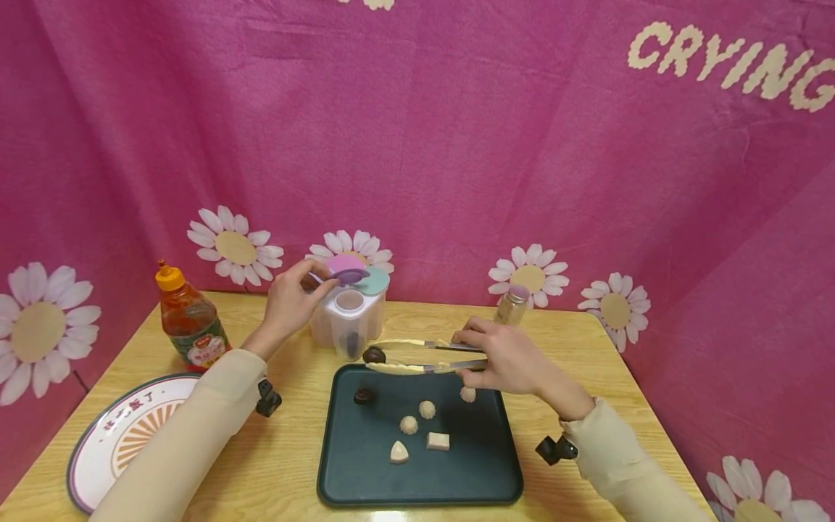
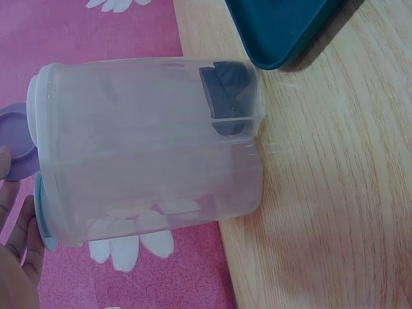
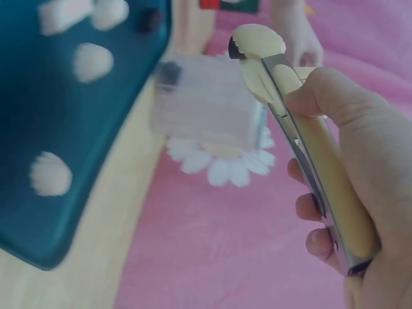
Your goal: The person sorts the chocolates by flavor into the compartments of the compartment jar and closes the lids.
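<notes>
My left hand [image 1: 287, 303] pinches the edge of a raised round purple lid [image 1: 351, 276] on a translucent storage container [image 1: 324, 328]. Below that lid a round opening shows in the container's top. Several dark chocolates [image 2: 222, 96] lie at the bottom of one compartment. My right hand [image 1: 507, 357] grips cream-tipped metal tongs [image 1: 398, 369]. Between the tong tips a dark chocolate [image 1: 374, 354] is held above the tray's far edge, just in front of the container. On the dark green tray [image 1: 417, 486] sit another dark chocolate [image 1: 364, 396] and several cream-coloured pieces [image 1: 408, 425].
At the left stand a red sauce bottle [image 1: 194, 319] with a yellow cap and, nearer, a white patterned plate [image 1: 104, 435]. A small jar [image 1: 512, 305] with a purple lid stands behind the right hand. A pink flowered cloth [image 1: 417, 145] hangs behind the table.
</notes>
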A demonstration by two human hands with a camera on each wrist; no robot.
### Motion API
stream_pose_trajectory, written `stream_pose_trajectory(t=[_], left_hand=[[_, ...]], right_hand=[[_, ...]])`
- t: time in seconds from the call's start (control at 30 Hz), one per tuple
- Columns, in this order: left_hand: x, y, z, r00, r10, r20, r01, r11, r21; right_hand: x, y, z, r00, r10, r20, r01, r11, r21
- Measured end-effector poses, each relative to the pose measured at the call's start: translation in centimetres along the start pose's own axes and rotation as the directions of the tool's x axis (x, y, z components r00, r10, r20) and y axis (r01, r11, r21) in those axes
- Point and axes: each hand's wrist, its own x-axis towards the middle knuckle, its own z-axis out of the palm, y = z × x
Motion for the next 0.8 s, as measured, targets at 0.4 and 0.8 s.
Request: stream_pose_trajectory(t=[0.4, 0.8], left_hand=[[0.1, -0.1, 0.0, 1.0, 0.018, -0.004, -0.018, 1.0, 0.005], [0.0, 0.0, 0.0, 1.0, 0.007, 0.005, -0.007, 1.0, 0.007]], right_hand=[[3.8, 1.8, -1.4, 0.992, 0.053, -0.116, -0.055, 0.998, -0.012], [6.9, 2.4, 0.0, 0.989, 0.147, -0.034, -0.144, 0.987, 0.074]])
